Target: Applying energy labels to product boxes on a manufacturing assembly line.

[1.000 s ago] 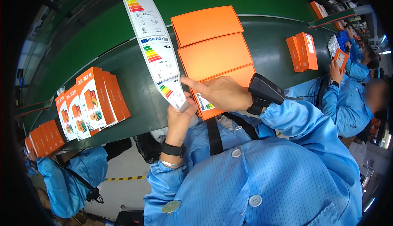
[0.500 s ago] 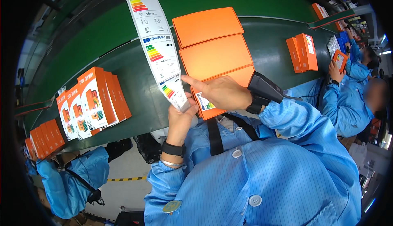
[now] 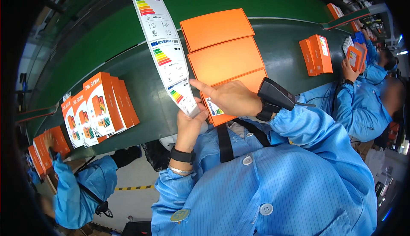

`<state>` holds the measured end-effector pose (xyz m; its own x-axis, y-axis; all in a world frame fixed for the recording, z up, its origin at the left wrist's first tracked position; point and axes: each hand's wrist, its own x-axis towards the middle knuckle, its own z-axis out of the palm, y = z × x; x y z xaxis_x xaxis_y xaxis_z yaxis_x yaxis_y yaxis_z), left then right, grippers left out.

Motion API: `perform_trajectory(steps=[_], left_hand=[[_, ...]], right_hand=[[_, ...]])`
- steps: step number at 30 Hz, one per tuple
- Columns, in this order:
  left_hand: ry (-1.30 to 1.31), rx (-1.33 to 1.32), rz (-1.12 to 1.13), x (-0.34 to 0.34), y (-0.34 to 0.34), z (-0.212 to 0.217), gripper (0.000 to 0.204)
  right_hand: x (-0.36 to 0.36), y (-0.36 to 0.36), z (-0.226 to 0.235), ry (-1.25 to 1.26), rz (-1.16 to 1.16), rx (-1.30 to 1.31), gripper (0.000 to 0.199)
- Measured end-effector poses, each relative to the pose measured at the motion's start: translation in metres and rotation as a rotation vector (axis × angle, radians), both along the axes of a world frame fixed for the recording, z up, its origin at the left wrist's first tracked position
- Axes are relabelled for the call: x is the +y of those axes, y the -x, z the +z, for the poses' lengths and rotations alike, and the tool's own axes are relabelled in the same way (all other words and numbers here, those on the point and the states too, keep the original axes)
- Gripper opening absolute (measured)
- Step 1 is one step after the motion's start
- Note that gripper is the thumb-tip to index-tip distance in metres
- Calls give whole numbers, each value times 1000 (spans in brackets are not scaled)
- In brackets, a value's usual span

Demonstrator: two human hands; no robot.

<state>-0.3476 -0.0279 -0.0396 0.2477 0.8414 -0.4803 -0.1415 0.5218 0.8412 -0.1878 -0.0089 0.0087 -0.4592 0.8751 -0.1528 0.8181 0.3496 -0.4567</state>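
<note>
My left hand (image 3: 190,123) pinches the lower end of a long white strip of colour-barred labels (image 3: 162,48), which rises up and away over the green conveyor belt (image 3: 128,43). My right hand (image 3: 228,97), with a black device strapped on its wrist, presses a small label onto the nearest of three flat orange boxes (image 3: 224,61) that lie in a row in front of me. Its forefinger points toward the strip's lower end. The nearest box is partly hidden under that hand.
A group of upright orange boxes (image 3: 100,105) stands on the belt at my left, more orange boxes (image 3: 317,54) at the right. A person in blue (image 3: 363,103) works at the right, another blue-sleeved person (image 3: 81,184) at lower left.
The label strip has shifted slightly to the right and upward in my left hand. My right hand stays on the nearest orange box.
</note>
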Motion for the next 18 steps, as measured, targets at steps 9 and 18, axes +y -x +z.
perform_trajectory(steps=[9, 18], left_hand=[[-52, 129, 28, -3, -6, -6, 27], [-136, 122, 110, -9, -15, -7, 26]], right_hand=[[-2, 7, -2, -72, -16, -83, 63], [-20, 6, -15, -484, -43, -316, 47]])
